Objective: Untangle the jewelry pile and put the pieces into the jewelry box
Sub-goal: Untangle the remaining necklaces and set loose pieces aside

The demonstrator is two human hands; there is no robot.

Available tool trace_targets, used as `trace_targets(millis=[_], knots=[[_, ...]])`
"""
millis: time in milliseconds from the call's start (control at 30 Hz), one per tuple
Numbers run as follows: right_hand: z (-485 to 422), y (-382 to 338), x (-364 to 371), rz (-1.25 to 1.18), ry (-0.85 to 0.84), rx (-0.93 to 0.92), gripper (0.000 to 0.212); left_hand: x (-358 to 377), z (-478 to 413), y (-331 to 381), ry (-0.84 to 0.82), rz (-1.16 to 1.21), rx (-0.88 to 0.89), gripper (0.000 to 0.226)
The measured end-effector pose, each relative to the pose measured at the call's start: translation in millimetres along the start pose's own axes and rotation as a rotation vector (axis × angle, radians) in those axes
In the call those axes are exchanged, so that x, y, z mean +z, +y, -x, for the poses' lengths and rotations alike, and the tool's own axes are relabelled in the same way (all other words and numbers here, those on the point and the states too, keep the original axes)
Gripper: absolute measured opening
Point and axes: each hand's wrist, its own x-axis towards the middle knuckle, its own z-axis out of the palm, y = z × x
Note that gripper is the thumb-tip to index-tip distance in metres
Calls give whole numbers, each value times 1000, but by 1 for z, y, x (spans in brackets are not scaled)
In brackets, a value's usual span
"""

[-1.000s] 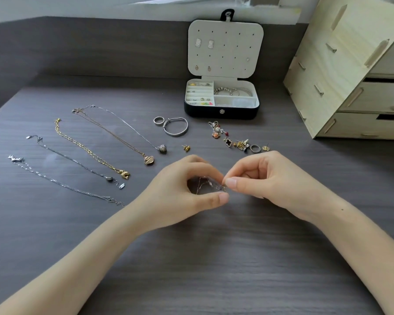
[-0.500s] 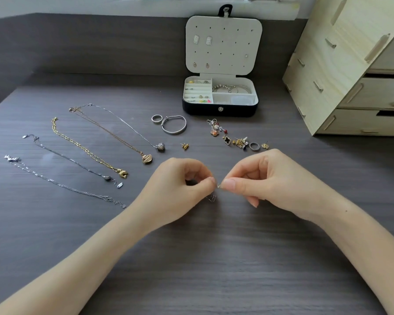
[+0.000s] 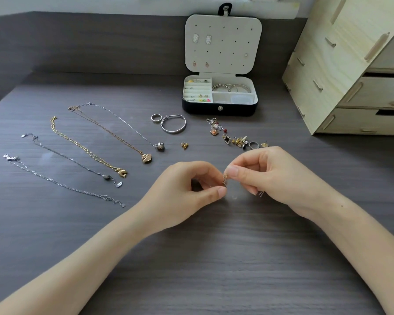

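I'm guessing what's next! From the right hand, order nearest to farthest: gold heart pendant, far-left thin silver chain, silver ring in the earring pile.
1. Silver ring, just beyond the right hand.
2. Gold heart pendant, left.
3. Thin silver chain, far left.

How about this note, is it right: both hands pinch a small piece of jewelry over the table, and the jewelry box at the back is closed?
No. The head view shows the jewelry box open, its lid upright. The rest stands: the left hand and right hand both pinch a small piece of jewelry over the table.
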Motion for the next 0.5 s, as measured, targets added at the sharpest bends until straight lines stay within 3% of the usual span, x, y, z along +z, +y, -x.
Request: trace_targets(millis=[267, 400, 500], knots=[[1, -2, 0, -49, 34, -2, 19, 0, 0, 0, -14, 37, -29, 7], [0, 2, -2, 73, 117, -14, 20, -3, 0, 1, 33, 131, -107, 7], [1, 1, -1, 110, 53, -12, 21, -3, -1, 1, 47, 128, -131, 10]])
